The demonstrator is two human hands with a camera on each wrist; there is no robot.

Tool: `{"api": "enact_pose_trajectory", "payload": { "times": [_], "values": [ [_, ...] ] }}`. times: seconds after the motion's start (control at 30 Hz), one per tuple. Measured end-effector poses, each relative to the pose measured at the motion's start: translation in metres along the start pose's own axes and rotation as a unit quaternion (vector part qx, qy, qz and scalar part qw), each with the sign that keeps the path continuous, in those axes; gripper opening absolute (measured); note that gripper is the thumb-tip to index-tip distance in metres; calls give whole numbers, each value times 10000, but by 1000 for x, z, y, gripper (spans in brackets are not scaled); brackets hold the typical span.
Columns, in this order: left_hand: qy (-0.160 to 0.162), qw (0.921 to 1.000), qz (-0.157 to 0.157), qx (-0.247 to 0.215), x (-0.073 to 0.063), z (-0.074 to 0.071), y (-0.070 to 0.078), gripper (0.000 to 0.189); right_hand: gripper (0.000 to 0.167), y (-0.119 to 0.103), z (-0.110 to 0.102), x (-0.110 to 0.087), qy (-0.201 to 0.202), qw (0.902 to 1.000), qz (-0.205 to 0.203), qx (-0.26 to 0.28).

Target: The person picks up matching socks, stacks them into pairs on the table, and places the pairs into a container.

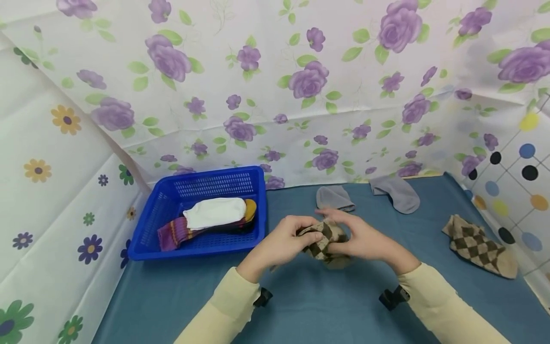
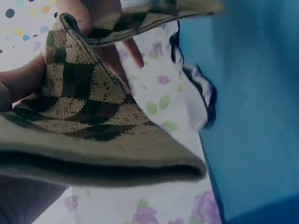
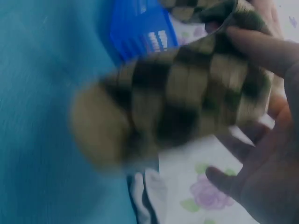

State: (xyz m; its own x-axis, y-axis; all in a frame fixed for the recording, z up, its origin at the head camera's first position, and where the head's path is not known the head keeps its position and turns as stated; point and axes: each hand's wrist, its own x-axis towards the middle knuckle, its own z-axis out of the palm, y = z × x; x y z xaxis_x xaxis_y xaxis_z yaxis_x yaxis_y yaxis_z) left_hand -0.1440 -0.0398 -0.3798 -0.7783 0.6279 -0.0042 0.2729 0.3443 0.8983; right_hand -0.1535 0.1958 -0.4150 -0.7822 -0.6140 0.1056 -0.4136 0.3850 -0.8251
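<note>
A brown-and-beige checkered sock (image 1: pixel 323 233) is held up over the table between both hands, folded in the middle. My left hand (image 1: pixel 285 244) grips it from the left, thumb on top of the knit. From the right, my right hand (image 1: pixel 365 239) pinches it between thumb and fingers. In the left wrist view the sock's open cuff (image 2: pixel 107 170) hangs toward the camera. The right wrist view has its plain beige toe (image 3: pixel 100 128) sticking out, blurred. A matching checkered sock (image 1: pixel 477 248) lies flat at the right.
A blue plastic basket (image 1: pixel 195 254) stands at the left, with a white sock (image 1: pixel 216 213), a purple-orange striped sock (image 1: pixel 174 233) and a yellow-ended one (image 1: pixel 250 209) in it. Two grey socks (image 1: pixel 334 198) (image 1: pixel 397 192) lie at the table's back edge, by the flowered sheet (image 1: pixel 240 129).
</note>
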Motion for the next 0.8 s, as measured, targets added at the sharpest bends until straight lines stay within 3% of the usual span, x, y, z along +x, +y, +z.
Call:
{"api": "enact_pose_trajectory", "payload": {
  "times": [0.1, 0.17, 0.3, 0.43, 0.53, 0.7, 0.8],
  "values": [
    [282, 9989, -78, 365, -2, -2, -4, 13, 25, 12, -5, -6, -8, 9994, 324, 77],
    [495, 9965, -233, 636, -3, -2, -9, 13, 19, 21, -10, -11, 166, 9981, 595, 67],
    [550, 9907, -681, 1040, -4, 2, -21, 11, 19, 34, -21, -18, 560, 9929, 999, -326],
    [454, 9828, -1163, 1359, 1, 9, -37, 15, 19, 45, -22, -17, 512, 9870, 1258, -862],
    [569, 9712, -1502, 1759, 7, 13, -50, 21, 19, 57, -17, -14, 341, 9806, 1439, -1290],
    [695, 9440, -2042, 2495, 11, 18, -69, 35, 16, 79, -11, -15, 237, 9726, 1691, -1576],
    [870, 9253, -1997, 3105, 7, 22, -74, 40, 22, 87, -11, -18, 360, 9681, 1862, -1638]
  ]
}}
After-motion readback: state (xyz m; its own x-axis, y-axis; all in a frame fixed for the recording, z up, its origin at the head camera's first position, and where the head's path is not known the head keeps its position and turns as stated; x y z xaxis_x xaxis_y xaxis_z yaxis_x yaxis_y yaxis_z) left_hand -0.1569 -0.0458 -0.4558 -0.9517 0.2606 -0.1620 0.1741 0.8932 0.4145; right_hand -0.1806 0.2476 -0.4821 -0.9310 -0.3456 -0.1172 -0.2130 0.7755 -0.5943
